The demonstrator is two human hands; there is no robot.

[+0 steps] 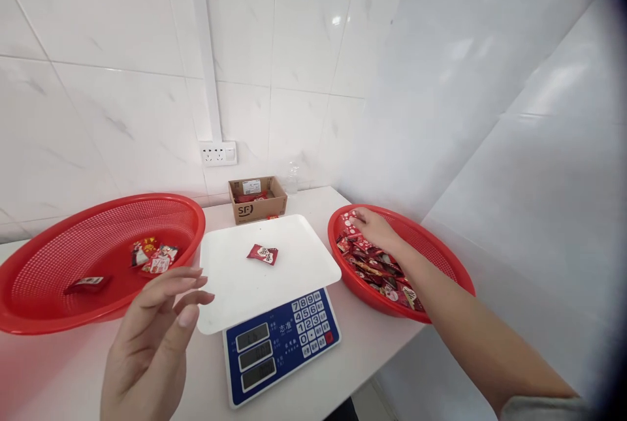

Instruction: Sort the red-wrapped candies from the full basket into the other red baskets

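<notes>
Right hand (375,226) has a dotted packet (349,225) pinched inside the right basket (443,271); left hand (151,336) has a loose grip, nothing in it. Packet's probably light, crinkly, slightly slippery, so I'd pinch an edge.

You are touching a red packet with white dots (349,224) inside the far-left rim of the right-hand red basket (434,243), beside heaped, mostly red packets (372,267). Another red packet (263,254), dark characters on white, lies flat near the white pan's (235,294) middle.
</notes>
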